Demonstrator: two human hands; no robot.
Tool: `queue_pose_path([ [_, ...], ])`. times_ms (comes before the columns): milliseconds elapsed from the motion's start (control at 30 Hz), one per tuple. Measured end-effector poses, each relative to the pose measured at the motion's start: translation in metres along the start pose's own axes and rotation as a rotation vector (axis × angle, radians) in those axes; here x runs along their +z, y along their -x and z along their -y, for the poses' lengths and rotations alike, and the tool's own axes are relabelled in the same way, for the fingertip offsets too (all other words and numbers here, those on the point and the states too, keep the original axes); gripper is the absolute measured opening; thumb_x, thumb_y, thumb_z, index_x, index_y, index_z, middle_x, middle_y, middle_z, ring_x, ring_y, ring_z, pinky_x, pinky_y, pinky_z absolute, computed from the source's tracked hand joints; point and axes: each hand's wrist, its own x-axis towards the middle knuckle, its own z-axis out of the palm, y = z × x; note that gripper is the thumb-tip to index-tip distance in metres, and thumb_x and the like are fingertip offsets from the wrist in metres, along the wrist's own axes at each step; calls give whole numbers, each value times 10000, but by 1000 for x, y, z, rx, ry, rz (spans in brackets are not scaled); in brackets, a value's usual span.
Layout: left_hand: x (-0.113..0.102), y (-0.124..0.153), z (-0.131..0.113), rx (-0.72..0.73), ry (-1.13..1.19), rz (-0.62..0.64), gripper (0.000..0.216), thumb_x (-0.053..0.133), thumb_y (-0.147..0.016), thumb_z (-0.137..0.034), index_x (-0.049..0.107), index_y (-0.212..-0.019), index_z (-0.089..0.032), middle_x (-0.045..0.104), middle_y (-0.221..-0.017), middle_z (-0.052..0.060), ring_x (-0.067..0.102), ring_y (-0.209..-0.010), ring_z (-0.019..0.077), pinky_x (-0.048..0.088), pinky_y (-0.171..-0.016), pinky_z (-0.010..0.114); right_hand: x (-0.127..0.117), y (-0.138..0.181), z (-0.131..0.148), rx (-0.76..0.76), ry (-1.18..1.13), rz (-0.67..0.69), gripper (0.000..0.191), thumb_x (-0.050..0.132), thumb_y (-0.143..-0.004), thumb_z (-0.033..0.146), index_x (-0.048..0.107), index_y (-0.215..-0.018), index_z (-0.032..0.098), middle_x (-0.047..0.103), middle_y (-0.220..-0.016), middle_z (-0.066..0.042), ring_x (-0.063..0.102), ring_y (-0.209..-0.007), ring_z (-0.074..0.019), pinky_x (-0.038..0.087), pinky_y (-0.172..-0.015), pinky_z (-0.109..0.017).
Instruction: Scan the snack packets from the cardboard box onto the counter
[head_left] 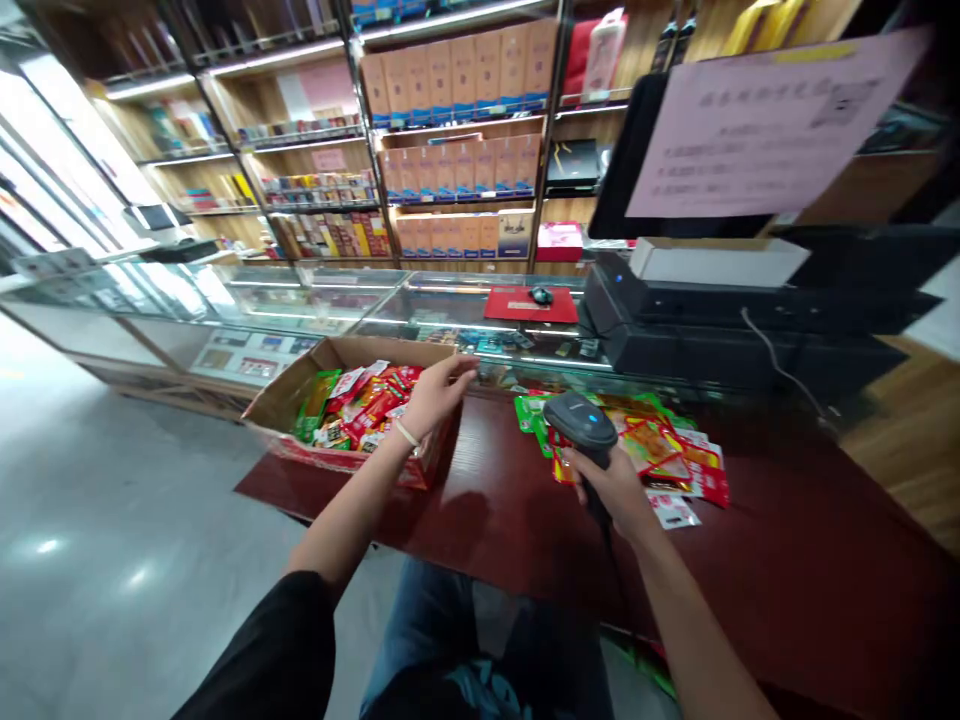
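Observation:
My right hand (611, 485) is wrapped round the handle of a black barcode scanner (581, 422), whose head shows a small blue light. Beneath and beyond the scanner lies a spread of red, green and yellow snack packets (667, 450) on the dark red table. My left hand (442, 388) is over the right rim of an open cardboard box (277, 400), fingers stretched out and apart, with nothing seen in them. Inside the box are many red and green snack packets (367, 400). A pale band circles my left wrist.
Behind the dark red table (510, 510) runs a glass display counter (315, 295). On it are a mouse (541, 295) on a red mat (510, 305) and a black checkout machine (697, 310) with a pink notice (765, 130). A cable hangs at the right. Stocked shelves (457, 140) line the wall.

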Motion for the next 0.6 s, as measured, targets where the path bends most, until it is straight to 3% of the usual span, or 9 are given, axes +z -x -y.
queue_pose_path([
  [200,-100,29,72,-216,-295,-156,273,578,-865,-266,660,-1113,-186,725,-1085,64,675,-1003,197,517,-917,319,73,-36,12,-55,28,180,380,695,-772,511,479,-694,208,501,-482,60,444,-324,-86,343,-357,-218],
  [333,-150,52,115,-392,-393,-245,249,579,-838,-229,668,-1066,-181,729,-1058,63,681,-965,198,517,-901,318,115,-51,19,-52,22,260,354,691,-772,498,486,-786,210,512,-503,70,441,-327,-90,340,-354,-219],
  [467,-178,66,146,-450,-460,-278,262,573,-831,-221,650,-1076,-167,723,-1030,73,679,-936,194,517,-884,317,154,-63,25,-90,44,345,309,665,-809,466,489,-828,213,516,-515,74,449,-339,-92,354,-367,-220],
  [600,-184,69,165,-460,-618,-180,236,595,-825,-250,641,-1037,-155,703,-1025,102,660,-960,228,509,-887,345,187,-72,30,-119,45,419,292,661,-812,452,488,-846,220,520,-507,75,442,-331,-97,336,-359,-222],
])
